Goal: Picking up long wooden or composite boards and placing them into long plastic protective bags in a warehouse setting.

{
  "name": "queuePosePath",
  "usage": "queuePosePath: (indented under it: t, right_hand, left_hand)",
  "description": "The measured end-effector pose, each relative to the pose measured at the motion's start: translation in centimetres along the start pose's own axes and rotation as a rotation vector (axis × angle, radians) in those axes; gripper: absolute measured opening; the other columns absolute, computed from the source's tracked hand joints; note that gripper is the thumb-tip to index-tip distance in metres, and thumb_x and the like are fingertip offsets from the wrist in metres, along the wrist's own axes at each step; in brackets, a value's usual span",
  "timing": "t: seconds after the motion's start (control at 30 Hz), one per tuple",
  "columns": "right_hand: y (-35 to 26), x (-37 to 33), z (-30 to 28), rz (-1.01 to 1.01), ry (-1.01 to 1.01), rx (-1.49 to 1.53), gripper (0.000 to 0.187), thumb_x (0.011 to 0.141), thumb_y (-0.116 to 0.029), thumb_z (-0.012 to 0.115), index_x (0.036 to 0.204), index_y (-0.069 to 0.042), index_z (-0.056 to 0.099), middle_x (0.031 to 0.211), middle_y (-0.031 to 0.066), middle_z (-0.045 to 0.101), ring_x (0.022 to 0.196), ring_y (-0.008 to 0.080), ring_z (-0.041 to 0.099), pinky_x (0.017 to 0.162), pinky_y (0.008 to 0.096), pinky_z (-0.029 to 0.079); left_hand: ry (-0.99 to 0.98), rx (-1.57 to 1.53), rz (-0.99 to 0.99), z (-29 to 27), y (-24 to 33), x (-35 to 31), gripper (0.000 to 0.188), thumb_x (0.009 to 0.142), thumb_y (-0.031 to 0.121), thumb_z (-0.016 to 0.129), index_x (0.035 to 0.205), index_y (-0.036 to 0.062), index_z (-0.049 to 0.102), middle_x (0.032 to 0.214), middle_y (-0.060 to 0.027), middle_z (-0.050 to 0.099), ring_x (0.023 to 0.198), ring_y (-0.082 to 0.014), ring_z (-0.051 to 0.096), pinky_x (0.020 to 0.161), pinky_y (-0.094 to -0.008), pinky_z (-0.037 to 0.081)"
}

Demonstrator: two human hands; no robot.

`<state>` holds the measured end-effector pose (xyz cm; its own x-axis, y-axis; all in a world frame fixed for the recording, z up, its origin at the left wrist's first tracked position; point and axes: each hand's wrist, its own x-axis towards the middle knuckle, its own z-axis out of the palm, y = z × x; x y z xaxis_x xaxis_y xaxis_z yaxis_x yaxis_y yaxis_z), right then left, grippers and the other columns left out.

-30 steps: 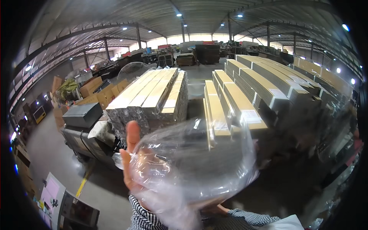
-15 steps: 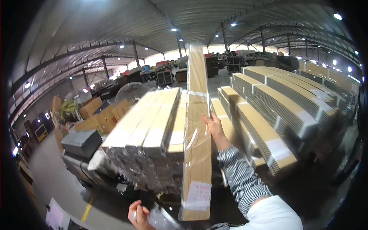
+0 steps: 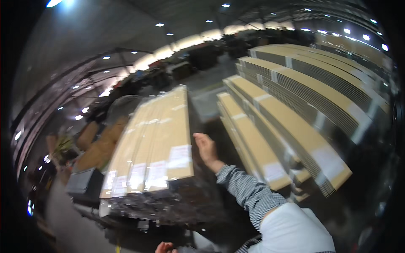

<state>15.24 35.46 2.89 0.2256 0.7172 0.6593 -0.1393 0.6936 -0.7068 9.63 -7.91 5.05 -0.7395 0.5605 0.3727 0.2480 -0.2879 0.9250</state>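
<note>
A long, flat cardboard pack in clear film, with a white label at its near end, lies at the right side of a film-wrapped stack of similar packs. Close beside its right edge is my right hand, blurred, its fingers stretched toward the pack and holding nothing I can see. Whether the fingertips touch the edge cannot be made out. At the bottom edge of the view, only a few fingers of my left hand show, in front of the stack; the rest is cut off.
On the right stand rows of long strapped cardboard bundles with white labels. A dark gap separates them from the stack. A dark grey box sits left of the stack, with brown cartons behind it.
The long pack, held upright in front of me by my right hand, now lies on the stack's right side, released. My left hand sank mostly out of view. The view shifted and tilted.
</note>
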Motion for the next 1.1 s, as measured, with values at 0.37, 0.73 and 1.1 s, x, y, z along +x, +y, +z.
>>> queuePosePath:
  t: [0.37,0.73,1.1]
  right_hand:
    - [-33.7,-11.2,-29.2,-0.634,0.077,-0.96,0.029,0.079,-0.015,0.072,0.105,-0.004,0.066,0.117,0.0147,0.061,0.115,0.0366,0.054,0.098,0.0457,0.043]
    - [-43.4,-18.8,-36.4,-0.418,0.01,-1.672,0.041,0.068,-0.021,0.076,0.104,-0.003,0.07,0.135,0.014,0.054,0.127,0.0377,0.043,0.105,0.0479,0.036]
    - [-43.1,-25.3,-30.6,-0.121,-0.276,-0.292,0.016,0.08,0.0,0.074,0.095,0.0,0.067,0.078,0.0045,0.06,0.077,0.0191,0.056,0.07,0.0287,0.047]
  left_hand:
    - [-0.287,-0.208,0.049,-1.4,0.7,-6.4,0.042,0.095,0.027,0.056,0.123,-0.005,0.056,0.112,-0.014,0.066,0.104,-0.023,0.062,0.093,-0.0325,0.046]
    - [-0.543,-0.818,-0.143,4.7,7.6,-11.1,0.03,0.099,0.017,0.057,0.125,0.0023,0.056,0.107,-0.0074,0.065,0.07,-0.0039,0.052,0.063,-0.0183,0.045]
    - [-0.513,-0.715,-0.012,7.2,9.3,-17.2,0.026,0.092,0.012,0.063,0.115,0.0017,0.057,0.101,-0.0061,0.063,0.088,-0.0107,0.057,0.08,-0.024,0.046]
